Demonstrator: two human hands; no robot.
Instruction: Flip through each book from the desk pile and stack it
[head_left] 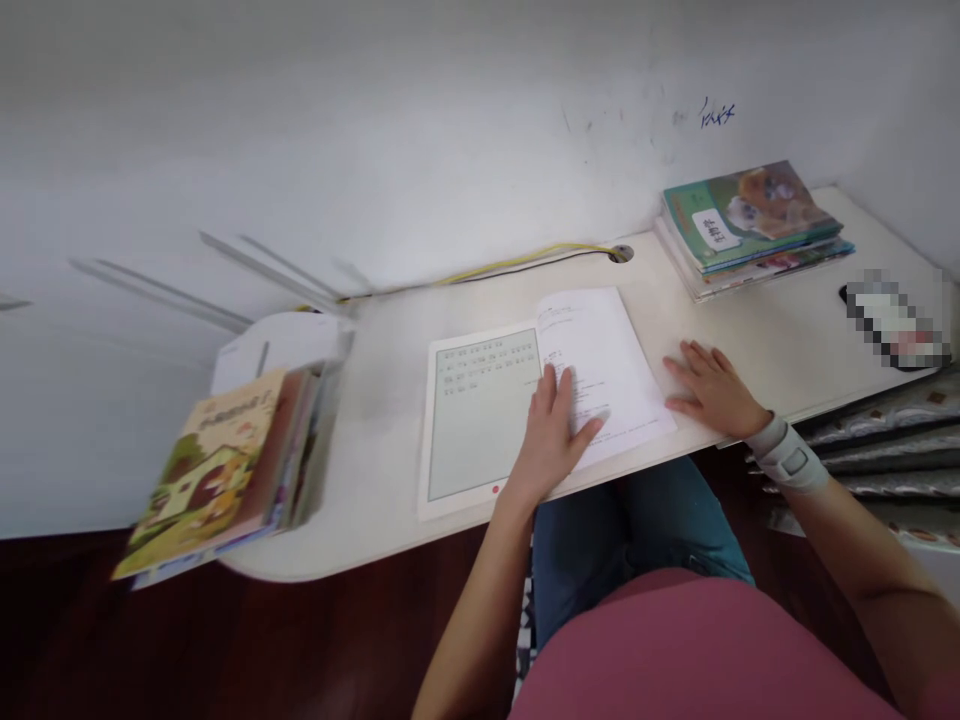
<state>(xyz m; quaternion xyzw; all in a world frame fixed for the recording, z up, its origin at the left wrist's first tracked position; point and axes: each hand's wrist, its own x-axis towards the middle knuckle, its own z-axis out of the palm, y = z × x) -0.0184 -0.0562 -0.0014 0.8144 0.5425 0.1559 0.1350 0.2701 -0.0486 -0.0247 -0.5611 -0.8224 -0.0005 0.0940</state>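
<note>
The left grip point(551, 440) lies open and flat, palm down, fingers stretched out, on the middle of an open booklet point(600, 340); it holds nothing. The booklet sits at the centre of the frame on the white table point(390, 400), its greenish left page point(480, 420) bare and its printed right page partly under the fingers. The right grip point(709, 390), also open and flat, rests on the table just right of the booklet's edge, a pale band point(787, 455) around its wrist. At the upper right, a stack of books point(750, 225) lies against the wall. At the lower left, a second stack point(225, 470) overhangs the table's rim. A yellow cable point(517, 260) runs along the wall.
</note>
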